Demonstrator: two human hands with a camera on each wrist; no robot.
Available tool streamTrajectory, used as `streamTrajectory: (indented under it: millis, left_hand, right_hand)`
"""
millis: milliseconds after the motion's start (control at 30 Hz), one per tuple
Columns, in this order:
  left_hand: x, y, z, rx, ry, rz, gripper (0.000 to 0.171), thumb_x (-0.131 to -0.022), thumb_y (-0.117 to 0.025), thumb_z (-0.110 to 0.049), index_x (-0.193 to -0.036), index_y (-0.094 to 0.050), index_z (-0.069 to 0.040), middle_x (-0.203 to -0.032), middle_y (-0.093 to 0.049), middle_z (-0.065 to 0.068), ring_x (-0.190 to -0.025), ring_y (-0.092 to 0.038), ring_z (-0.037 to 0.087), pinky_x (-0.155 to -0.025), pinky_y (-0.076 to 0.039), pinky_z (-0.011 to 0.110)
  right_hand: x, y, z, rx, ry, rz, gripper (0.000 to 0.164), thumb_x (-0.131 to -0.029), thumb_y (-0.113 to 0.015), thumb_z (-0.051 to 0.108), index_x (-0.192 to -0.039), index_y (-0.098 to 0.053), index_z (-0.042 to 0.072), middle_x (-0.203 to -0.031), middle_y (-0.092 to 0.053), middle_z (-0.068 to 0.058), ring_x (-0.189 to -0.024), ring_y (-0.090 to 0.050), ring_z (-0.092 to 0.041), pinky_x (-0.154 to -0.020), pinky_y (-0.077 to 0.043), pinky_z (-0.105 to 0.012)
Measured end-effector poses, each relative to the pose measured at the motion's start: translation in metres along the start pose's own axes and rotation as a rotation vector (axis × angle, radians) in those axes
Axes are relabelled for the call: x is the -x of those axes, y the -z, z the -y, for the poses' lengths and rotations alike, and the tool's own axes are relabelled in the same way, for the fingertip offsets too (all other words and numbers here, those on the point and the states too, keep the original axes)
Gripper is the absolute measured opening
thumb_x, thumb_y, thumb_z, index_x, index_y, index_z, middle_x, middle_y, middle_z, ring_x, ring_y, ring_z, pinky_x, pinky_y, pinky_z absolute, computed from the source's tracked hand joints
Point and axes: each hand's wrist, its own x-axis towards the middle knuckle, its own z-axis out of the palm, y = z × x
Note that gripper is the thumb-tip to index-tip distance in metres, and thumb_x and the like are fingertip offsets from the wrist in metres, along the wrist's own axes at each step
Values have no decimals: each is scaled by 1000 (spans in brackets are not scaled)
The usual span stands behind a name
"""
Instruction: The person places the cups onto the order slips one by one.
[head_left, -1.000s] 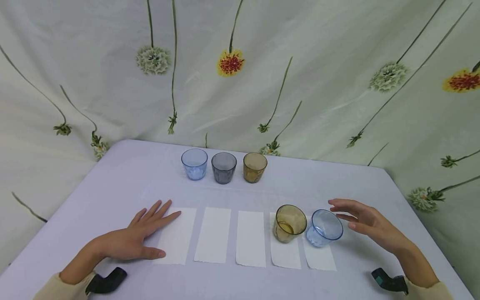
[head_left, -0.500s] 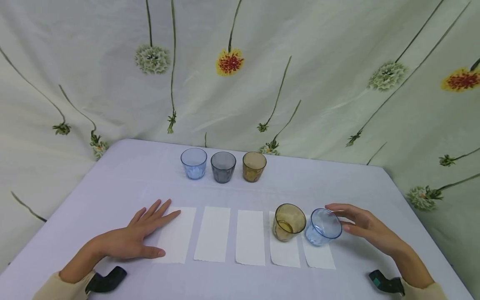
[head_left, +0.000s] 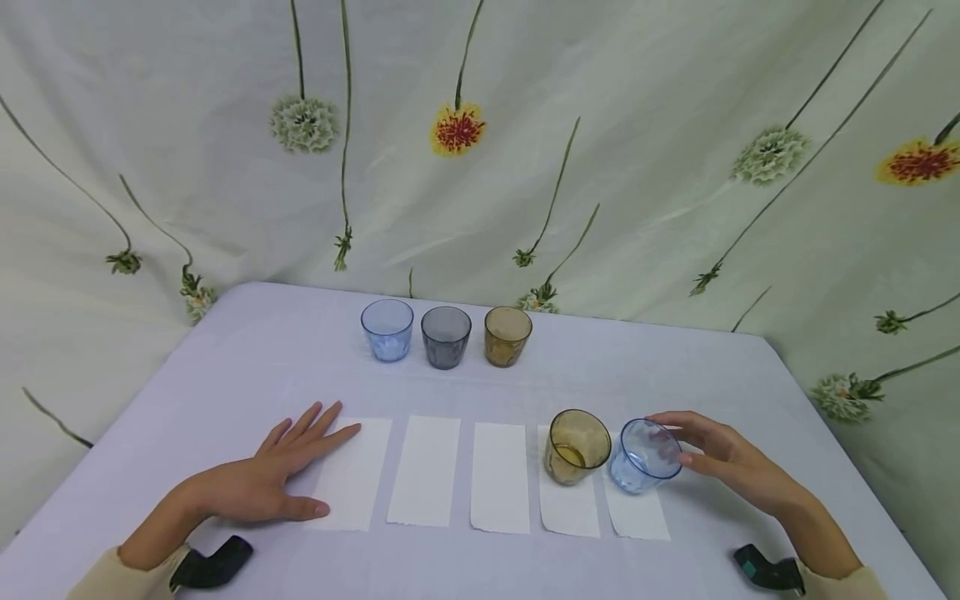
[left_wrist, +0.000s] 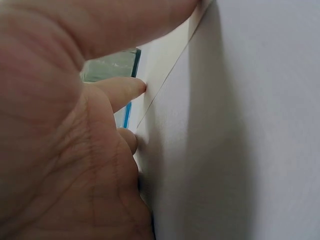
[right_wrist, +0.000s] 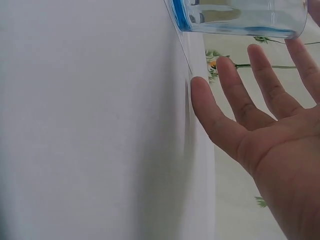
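One left grip [head_left: 273, 479] lay spread, released, at the counter's [head_left: 247, 346] nine o'clock, perhaps for support. Toward twelve stood a blue glass [head_left: 387, 342], grey glass [head_left: 446, 346] and brown glass [head_left: 506, 346] behind five papers [head_left: 500, 479]. Toward three, two bore the front brown glass [head_left: 572, 468] and front blue glass [head_left: 632, 476]; the right grip [head_left: 723, 454] curved unclenched beside the latter, seemingly matching its roundness.

Your head view is evenly but dully lit, with a faint shadow beneath your right hand [head_left: 720, 454]. Both wrist views look dimmer — broad, soft-edged shadows (grey bands, really) streak the table [right_wrist: 90, 125], and the left's detail is soft.
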Motion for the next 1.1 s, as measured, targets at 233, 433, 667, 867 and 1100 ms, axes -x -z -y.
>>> streamTrajectory:
  millis: [233,433,667,867,1100]
  left_hand:
    - [0,0,-2,30,18,-3,90,-88,-73,-41,-160,-23,-22,-167,5,23,-149,17,52,-114,30,42]
    - [1,1,-3,19,26,-12,89,-88,-73,-41,-160,-24,-22,-168,3,21,-149,15,53,-108,29,18]
    - [-1,3,-4,21,36,-4,89,-88,-73,-42,-160,-24,-22,-168,3,21,-149,15,53,-106,29,14]
    - [-1,5,-3,-2,13,-14,89,-88,-73,-41,-160,-24,-23,-167,2,22,-149,13,54,-102,24,5]
    - [0,5,-1,-52,-20,-52,88,-89,-72,-44,-160,-24,-23,-167,-10,21,-149,15,-6,-104,15,1]
  right_hand:
    - [0,-1,-3,9,-54,-7,44,-103,-49,5,-147,-46,10,-145,-51,13,-127,-50,4,-94,-49,-22]
    - [-1,-1,-2,14,-63,0,44,-104,-49,5,-147,-46,10,-146,-49,13,-127,-49,5,-95,-48,-21]
    - [0,-1,1,25,-69,5,45,-104,-49,6,-148,-46,11,-147,-49,13,-129,-45,9,-96,-45,-18]
    - [-1,0,0,23,-52,2,45,-103,-49,5,-148,-45,10,-148,-49,11,-129,-46,7,-97,-45,-19]
    - [0,1,-2,-12,-56,21,46,-104,-47,3,-149,-43,8,-148,-48,11,-130,-48,2,-97,-47,-20]
